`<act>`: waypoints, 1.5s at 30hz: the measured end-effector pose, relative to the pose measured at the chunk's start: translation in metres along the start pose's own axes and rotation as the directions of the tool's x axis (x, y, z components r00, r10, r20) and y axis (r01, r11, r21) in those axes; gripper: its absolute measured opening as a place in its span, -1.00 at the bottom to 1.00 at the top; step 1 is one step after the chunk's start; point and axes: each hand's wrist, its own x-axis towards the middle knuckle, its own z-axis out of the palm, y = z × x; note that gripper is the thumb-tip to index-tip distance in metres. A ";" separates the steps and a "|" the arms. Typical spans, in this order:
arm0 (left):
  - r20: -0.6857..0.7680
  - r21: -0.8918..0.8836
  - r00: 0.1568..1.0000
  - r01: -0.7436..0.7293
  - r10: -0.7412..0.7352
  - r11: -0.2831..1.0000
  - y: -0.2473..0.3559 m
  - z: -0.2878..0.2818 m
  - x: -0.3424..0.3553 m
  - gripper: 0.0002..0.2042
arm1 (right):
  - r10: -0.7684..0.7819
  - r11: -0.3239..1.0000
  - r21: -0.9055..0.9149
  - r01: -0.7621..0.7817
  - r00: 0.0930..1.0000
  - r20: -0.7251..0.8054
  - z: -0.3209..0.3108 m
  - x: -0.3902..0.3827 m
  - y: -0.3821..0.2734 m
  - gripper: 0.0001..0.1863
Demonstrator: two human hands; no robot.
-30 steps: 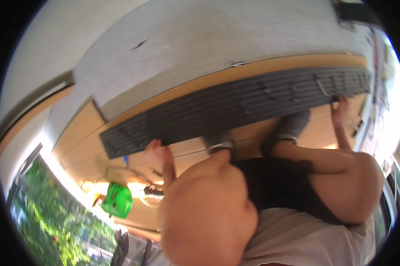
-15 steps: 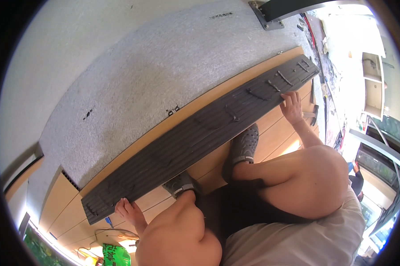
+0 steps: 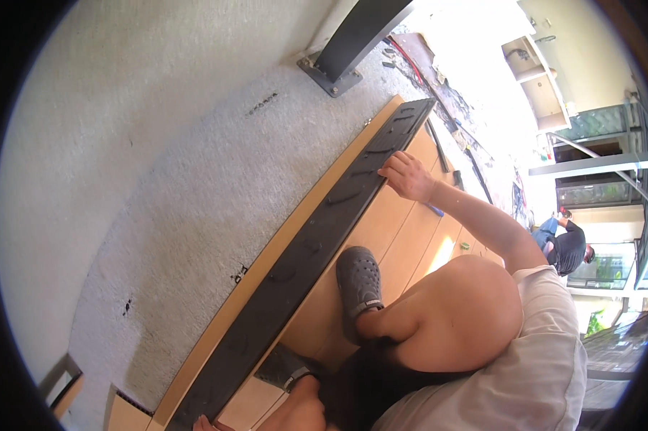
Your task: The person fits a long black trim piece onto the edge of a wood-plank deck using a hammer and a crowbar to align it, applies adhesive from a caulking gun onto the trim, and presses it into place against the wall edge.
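Note:
A long dark grey plank (image 3: 302, 248) stretches from the lower left to the upper right. Short dark strips of what looks like adhesive lie across its face. The fingers of my right hand (image 3: 410, 177) are closed over its near edge, towards the far end. At the bottom rim of the picture, my left hand (image 3: 207, 424) grips the same edge near the other end; most of that hand is cut off. Beyond the plank runs a tan board edge (image 3: 266, 257), and tan floorboards (image 3: 381, 237) lie beneath and on my side.
My shoes (image 3: 360, 284) are close to the plank. Rough grey concrete (image 3: 201, 208) spreads beyond it, with a dark metal post (image 3: 349, 43) bolted down. Cables and scraps (image 3: 446, 93) litter the far right. Another person (image 3: 564, 244) is in the background at right.
My view has swung to the right, so the plank looks steeper and narrower. Both hands stay on its near edge; the left has slipped mostly out of the picture.

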 end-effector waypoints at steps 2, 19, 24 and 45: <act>-0.069 -0.011 0.997 0.016 -0.017 1.000 -0.010 0.001 0.002 -0.78 | -0.026 1.000 0.010 0.026 1.000 -0.005 -0.012 0.013 0.007 -0.69; -0.197 -0.216 0.980 -0.031 -0.013 0.976 -0.016 0.059 0.151 -0.73 | 0.053 0.983 -0.181 -0.015 0.976 0.210 0.049 0.071 0.181 -0.64; -0.155 -0.256 0.987 -0.002 -0.039 0.967 -0.018 0.034 0.145 -0.67 | -0.004 0.999 -0.051 0.013 0.982 0.188 0.057 0.110 0.128 -0.64; -0.058 -0.336 0.998 -0.003 -0.018 0.942 -0.053 0.066 0.156 -0.65 | -0.122 0.989 -0.052 0.136 0.969 0.214 0.066 0.135 0.149 -0.57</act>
